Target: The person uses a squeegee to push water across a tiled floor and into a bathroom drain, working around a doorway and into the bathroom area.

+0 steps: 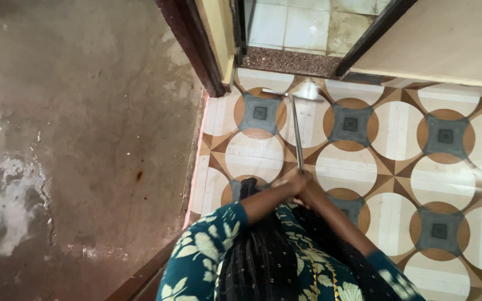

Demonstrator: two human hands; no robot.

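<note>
While both arms reach forward from the teal leaf-printed sleeves [207,245] at the bottom of the view, the two hands meet on one thing: a thin, straight metal mop handle [297,134]. Going left to right, the bare grey concrete floor [85,139] fills the nine o'clock side, stained and patchy, with a pale wet-looking area at its far left. A dark wooden door frame [193,44] stands at eleven o'clock, and a dark speckled threshold strip [291,60] lies at twelve o'clock with pale square tiles beyond it.

The left hand [287,184] and the right hand [302,192] are pressed together, fingers curled tight round the near end of the handle; the two overlap so closely that single fingers cannot be told apart. The handle's long axis runs almost straight away from the person, from the hands near the centre up toward twelve o'clock, leaning a little to eleven. Its far end meets a flat pale mop head [299,92], which lies crosswise, nine to three o'clock, on the patterned brown, cream and grey floor tiles [397,134], just short of the threshold. A pale wooden door panel [447,39] sits at one o'clock.
</note>
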